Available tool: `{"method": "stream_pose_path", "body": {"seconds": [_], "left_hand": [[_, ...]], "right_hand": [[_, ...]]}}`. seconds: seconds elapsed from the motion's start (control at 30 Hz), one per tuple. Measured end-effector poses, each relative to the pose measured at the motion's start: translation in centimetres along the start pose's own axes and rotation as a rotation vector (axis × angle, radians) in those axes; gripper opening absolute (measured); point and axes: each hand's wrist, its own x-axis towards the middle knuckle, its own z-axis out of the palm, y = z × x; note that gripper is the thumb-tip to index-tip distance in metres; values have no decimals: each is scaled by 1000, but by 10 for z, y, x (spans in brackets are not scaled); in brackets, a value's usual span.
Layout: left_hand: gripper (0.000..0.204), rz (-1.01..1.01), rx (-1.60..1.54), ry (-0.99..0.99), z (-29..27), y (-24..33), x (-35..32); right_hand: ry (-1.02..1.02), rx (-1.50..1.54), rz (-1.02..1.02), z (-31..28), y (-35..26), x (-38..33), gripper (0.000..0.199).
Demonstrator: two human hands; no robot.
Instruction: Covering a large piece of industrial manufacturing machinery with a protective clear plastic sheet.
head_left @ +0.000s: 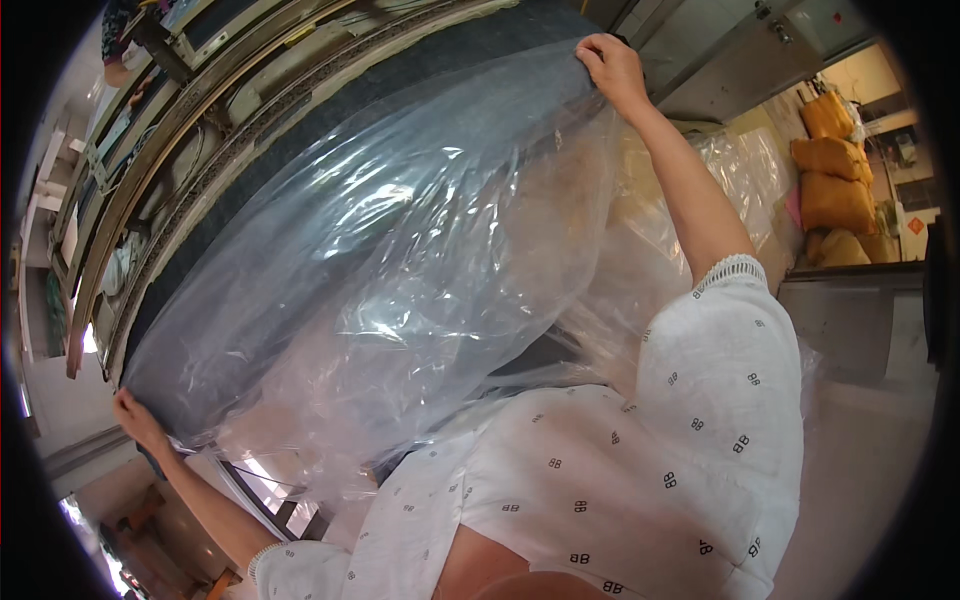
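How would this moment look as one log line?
left fingers: holding clear plastic | right fingers: holding same plastic | plastic: wrinkled, spread between them, partly over dark surface

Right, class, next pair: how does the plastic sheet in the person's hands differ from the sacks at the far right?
The plastic sheet is see-through and shiny; the sacks are orange-brown and opaque. The plastic sheet is spread wide between the left hand and the right hand; the sacks bulge and sit stacked, untouched by either hand.
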Motion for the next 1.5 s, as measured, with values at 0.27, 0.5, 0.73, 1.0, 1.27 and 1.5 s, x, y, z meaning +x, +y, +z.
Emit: {"method": "stream_pose_path", "body": {"seconds": [0.27,0.5,0.73,1.0,1.27,1.5], "left_hand": [[40,-243,44,190,-171,-50,20],[41,-388,-139,143,-214,-15,-57],[38,-453,-278,165,-220,-38,-120],[30,-517,-470,170,-182,-65,-125],[34,-635,-1026,382,-116,77,21],[39,-264,92,248,61,38,26]], "right_hand": [[-97,229,-48,30,-85,-4,13],[-8,131,-39,45,-103,5,13],[-39,155,2,60,-115,12,14],[142,33,-148,50,-115,39,13],[351,498,57,-38,-126,133,19],[187,237,223,109,27,101,25]]}}
